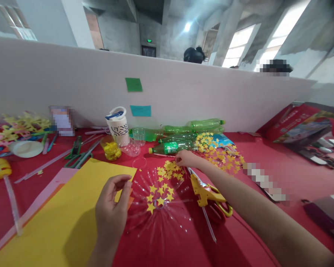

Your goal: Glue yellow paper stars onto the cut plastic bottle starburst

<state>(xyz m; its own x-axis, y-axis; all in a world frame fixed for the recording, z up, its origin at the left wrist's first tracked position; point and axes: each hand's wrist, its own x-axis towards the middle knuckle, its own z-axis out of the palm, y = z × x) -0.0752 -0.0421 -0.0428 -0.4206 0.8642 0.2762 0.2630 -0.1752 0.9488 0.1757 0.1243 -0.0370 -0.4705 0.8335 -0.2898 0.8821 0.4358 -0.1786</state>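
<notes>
My right hand reaches across to the far edge of a pile of small yellow paper stars. Its fingers are bent down and pressed together; whatever they pinch is hidden. My left hand hovers over a yellow paper sheet, loosely curved, with nothing visible in it. Between the hands lies a clear plastic bottle piece cut into spread strips, with several yellow stars at its middle. Under my right forearm is a yellow hot glue gun, beside yellow-handled scissors.
Green plastic bottles, a white cup and a tub of yellow pieces stand at the back, before a white partition. More stars lie right. Green scissors and another glue gun lie left.
</notes>
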